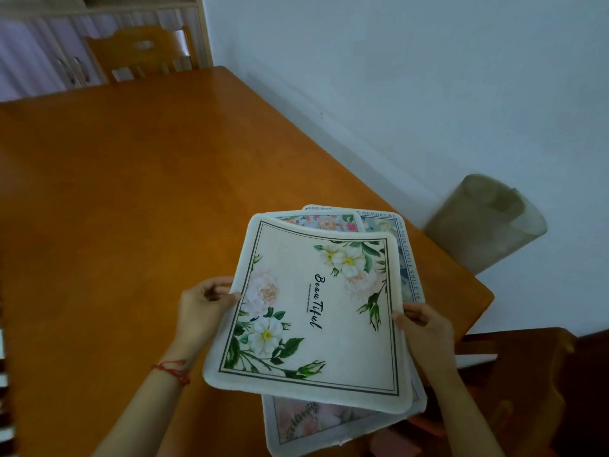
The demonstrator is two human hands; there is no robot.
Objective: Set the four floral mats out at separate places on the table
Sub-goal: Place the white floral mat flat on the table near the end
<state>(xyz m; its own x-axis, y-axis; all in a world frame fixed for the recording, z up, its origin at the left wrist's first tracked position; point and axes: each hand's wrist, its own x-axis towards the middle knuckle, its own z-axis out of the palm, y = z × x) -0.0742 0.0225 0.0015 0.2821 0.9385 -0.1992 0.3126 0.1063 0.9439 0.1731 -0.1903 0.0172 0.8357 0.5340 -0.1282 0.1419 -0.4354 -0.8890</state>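
Cream cloth, printed with white flowers and the word "Beautiful": that is the top mat (316, 321), and it is the landmark here. The left hand (201, 308) pinches its left edge, the right hand (425, 324) pinches its right edge, so both grips are closed on it, and its far corner curls up off the pile.

Under it lie the other mats, all in one overlapping stack at the near right corner of the wooden surface (131, 192). A blue-bordered mat (408, 255) with lettering shows past the top mat's far right side. A mat with small pink blooms (323, 222) peeks out beyond its far edge. A pale pink mat (313, 420) juts out on its near side, partly over the surface's edge.

By this view the job has barely begun: no mat lies at a place of its own, and the wide stretch of surface left of and beyond the top mat holds none. All four still need placing, starting, it seems, with the one in hand. A chair (145, 51) stands at the far end.
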